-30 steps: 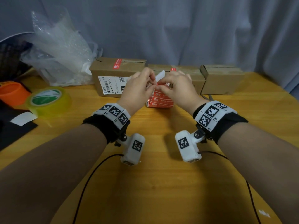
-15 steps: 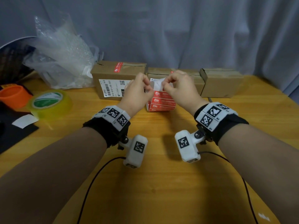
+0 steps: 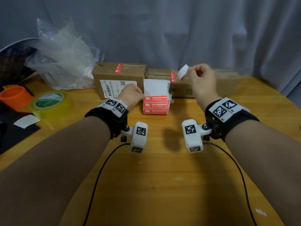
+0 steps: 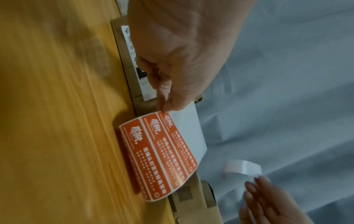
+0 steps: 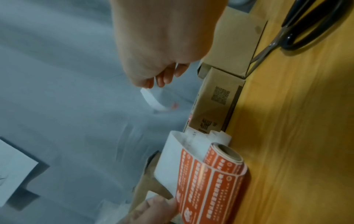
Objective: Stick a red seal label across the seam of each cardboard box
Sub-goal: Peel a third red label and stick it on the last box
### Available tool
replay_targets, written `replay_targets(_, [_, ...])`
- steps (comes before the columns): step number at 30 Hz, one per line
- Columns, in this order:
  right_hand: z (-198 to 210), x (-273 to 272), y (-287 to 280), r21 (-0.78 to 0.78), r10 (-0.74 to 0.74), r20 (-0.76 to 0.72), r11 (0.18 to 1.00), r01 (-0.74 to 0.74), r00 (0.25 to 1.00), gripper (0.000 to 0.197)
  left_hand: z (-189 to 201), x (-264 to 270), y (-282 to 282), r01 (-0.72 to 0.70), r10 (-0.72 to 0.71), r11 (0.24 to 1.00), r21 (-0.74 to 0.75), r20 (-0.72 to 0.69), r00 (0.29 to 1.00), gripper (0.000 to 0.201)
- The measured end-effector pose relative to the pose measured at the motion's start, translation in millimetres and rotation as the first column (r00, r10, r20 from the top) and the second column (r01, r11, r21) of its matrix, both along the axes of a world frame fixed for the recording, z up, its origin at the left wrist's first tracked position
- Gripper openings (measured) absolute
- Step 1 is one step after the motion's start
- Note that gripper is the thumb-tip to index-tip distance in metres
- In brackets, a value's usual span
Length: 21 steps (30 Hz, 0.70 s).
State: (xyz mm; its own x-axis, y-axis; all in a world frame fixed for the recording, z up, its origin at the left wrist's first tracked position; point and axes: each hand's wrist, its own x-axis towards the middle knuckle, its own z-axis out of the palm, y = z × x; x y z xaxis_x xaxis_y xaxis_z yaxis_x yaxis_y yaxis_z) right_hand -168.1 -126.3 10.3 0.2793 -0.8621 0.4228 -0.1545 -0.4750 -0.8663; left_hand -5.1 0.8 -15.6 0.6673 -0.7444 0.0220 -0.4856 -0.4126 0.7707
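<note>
**At the row of boxes: a peeled label in the air, one seam left bare**

Over the middle box [image 3: 164, 82], at about 1 o'clock from the roll [image 3: 155, 104], the right hand [image 3: 201, 82] pinches a peeled label [image 3: 183, 71] by one end between thumb and fingertip. Its white sticky back faces the head camera and its free end curls loosely. The left hand [image 3: 131, 95] pinches the corner of the bare liner [image 3: 154, 88] that stands up from the roll, at 9 o'clock of it, with the roll resting on the table [image 3: 162, 176].

The left box [image 3: 118, 75] at 11 o'clock carries a red seal across its top, and so does the middle box. The right box [image 3: 228, 82] at 2 o'clock shows no seal that I can see, so I judge the label is meant for it.

Risks from here, as I judge them:
- The free end hangs unsupported; it may fold back and stick to itself or to the fingers.
- With only one end held, the label may land askew and miss the seam, or cover one flap only.
- The right hand hides much of the right box in the head view, so aiming may be poor.
- If the left hand lets go, the liner may spring back and the roll may shift toward the boxes.
- Scissors [image 5: 298, 30] lie on the table just in front of the right box; a lowered wrist could knock them.
</note>
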Motion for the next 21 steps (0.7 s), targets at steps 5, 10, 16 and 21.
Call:
replay_targets(5, [13.7,0.8,15.1,-0.343,0.102,-0.224,0.923,-0.176,0.969,0.011,22.3,-12.2,-0.3,0.037,-0.039,0.966,-0.257,-0.002,0.999,0.022])
replay_targets(10, [12.3,0.0,31.0,-0.573,0.074,-0.389,0.761,-0.304,0.918,0.016,37.1,-30.7,0.8,0.075,-0.179,0.969,-0.237,-0.456,0.872,0.045])
replay_targets(16, [11.0,-5.4,33.8,-0.64,0.052,-0.489,0.657,-0.398,0.871,0.027,41.4,-32.5,4.2,0.045,-0.179,0.973,-0.226,-0.618,0.765,0.029])
replay_targets(21, [13.6,-12.6,28.0,-0.671,0.03,-0.513,0.609,-0.423,0.858,0.02,45.1,-39.7,1.7,0.104,-0.23,0.967,-0.233,-0.62,0.75,0.014])
